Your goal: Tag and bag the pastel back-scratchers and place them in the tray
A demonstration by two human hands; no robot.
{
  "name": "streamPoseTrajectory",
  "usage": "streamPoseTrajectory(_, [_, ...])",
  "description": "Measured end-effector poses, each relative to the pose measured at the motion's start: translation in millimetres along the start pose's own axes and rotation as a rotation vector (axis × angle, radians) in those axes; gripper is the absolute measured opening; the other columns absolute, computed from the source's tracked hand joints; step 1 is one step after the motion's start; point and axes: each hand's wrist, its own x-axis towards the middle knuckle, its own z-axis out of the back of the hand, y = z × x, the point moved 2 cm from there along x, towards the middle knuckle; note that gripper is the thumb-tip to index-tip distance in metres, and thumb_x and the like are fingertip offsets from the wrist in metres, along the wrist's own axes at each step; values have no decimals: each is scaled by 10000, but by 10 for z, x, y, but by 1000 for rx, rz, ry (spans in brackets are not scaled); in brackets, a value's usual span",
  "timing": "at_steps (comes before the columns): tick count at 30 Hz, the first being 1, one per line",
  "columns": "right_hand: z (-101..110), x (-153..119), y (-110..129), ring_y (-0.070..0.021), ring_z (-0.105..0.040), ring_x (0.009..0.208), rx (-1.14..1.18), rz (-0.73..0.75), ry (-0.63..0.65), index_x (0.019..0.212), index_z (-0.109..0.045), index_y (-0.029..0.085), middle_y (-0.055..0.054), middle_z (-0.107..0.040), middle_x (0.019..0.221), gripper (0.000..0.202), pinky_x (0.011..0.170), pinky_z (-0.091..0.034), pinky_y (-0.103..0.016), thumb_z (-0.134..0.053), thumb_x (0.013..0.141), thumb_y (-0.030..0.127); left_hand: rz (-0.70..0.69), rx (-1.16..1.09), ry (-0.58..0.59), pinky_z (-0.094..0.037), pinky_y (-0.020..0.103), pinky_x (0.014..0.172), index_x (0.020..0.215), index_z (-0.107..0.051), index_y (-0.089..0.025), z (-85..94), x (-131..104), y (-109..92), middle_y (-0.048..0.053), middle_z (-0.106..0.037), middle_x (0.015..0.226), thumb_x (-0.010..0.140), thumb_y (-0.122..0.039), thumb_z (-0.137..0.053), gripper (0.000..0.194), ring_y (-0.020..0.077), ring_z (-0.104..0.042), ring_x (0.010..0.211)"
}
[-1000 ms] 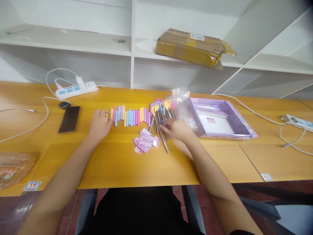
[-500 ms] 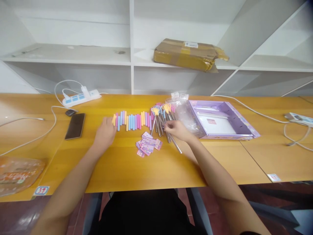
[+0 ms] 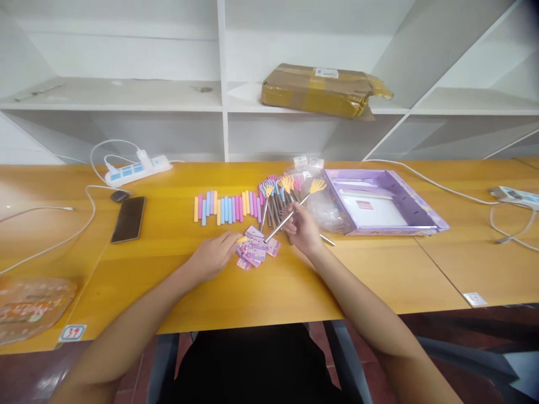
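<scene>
My left hand (image 3: 214, 256) pinches a yellow handle sleeve (image 3: 241, 239), its end pointing right over the printed cards (image 3: 254, 253). In my right hand (image 3: 303, 229) is a back scratcher with a yellow hand-shaped head (image 3: 317, 186). Its metal rod slants down left, the bare tip close to the yellow sleeve but apart from it. Behind my right hand lies a pile of other back scratchers (image 3: 269, 189) with blue, pink and yellow heads. Coloured handle sleeves (image 3: 225, 210) lie in a row left of the pile.
A purple open box (image 3: 402, 229) stands right of clear plastic bags (image 3: 322, 210). To the left are a phone (image 3: 128, 219), a power strip (image 3: 138, 171) with cables, and a plastic packet (image 3: 36, 308). A taped carton (image 3: 314, 92) rests on the shelf behind.
My left hand has moved right and toward me from the row's left end, now with a yellow sleeve. My right hand has lifted a yellow-headed back scratcher from the pile.
</scene>
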Motion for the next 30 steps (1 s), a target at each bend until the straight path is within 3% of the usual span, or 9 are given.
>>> streamPoseTrajectory(5, [122,-27,0,-81,-311,428,-33,32,-52,886,-615,247,63,-490,608,482,394,-255,-241,-765,885,705,28,-117,-6,-527,409,992,1425,-573,-247,50,-8,-30,99,-699,1351,1167,-452,-304,425,264,-691,1164])
streamPoseTrajectory(10, [50,-125,-42,-90,-370,424,-96,13,-33,903,-658,242,26,-604,657,474,379,-274,-256,-752,898,707,8,-184,-32,-527,387,971,1416,-583,-251,50,-20,-87,90,-713,1282,1165,-425,-332,396,247,-696,1123])
streamPoseTrajectory(15, [4,-179,-38,-94,-384,430,-134,51,-44,898,-715,234,9,-643,678,473,386,-295,-263,-765,891,705,33,-170,-48,-541,398,985,1419,-608,-241,49,-9,-72,100,-721,1300,1161,-424,-347,410,263,-705,1148])
streamPoseTrajectory(20, [17,-206,-7,-103,-405,439,-217,121,-35,864,-746,231,-8,-665,687,468,409,-320,-276,-744,918,696,-13,-86,-64,-555,405,1027,1562,-538,-286,8,-14,3,96,-700,1430,1162,-374,-340,455,263,-707,1220])
streamPoseTrajectory(27, [-11,-255,-35,-113,-463,467,-233,127,43,859,-768,226,-11,-667,714,463,465,-410,-299,-759,912,686,-32,22,-40,-591,381,998,1635,-481,-333,-80,-27,119,78,-702,1456,1152,-331,-343,501,251,-719,1217])
streamPoseTrajectory(30, [-18,-237,-24,-116,-474,480,-222,104,74,880,-771,227,-10,-658,726,475,472,-417,-305,-760,904,701,-37,13,-57,-600,368,973,1617,-511,-330,-46,-11,103,73,-742,1360,1149,-329,-347,496,237,-734,1163])
